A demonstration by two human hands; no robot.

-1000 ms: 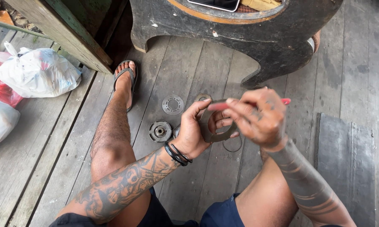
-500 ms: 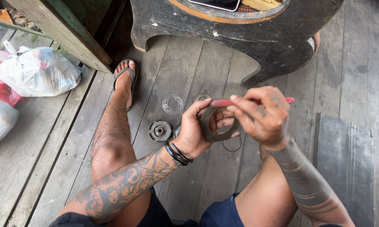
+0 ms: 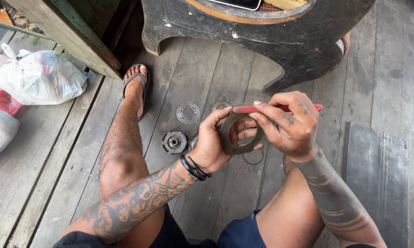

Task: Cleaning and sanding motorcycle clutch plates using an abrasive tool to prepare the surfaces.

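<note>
Our left grip [image 3: 214, 140] pinches a flat metal ring [image 3: 238, 135] at centre, while our right grip [image 3: 292, 124] presses a red tool [image 3: 262, 109] against its top edge. At ten o'clock, a hub [image 3: 174, 142] and perforated disc [image 3: 188, 113] lie on the floor [image 3: 55, 151].

A makeshift home workshop on a weathered plank porch [image 3: 41, 183]: loose metal discs [image 3: 188, 112] lie beside a dark wooden stool [image 3: 262, 50], knotted plastic bags [image 3: 39, 76] at the edge.

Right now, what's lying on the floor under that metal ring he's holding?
Under the ring, a thin wire loop lies on the floorboards. The hands cover the rest below.
</note>
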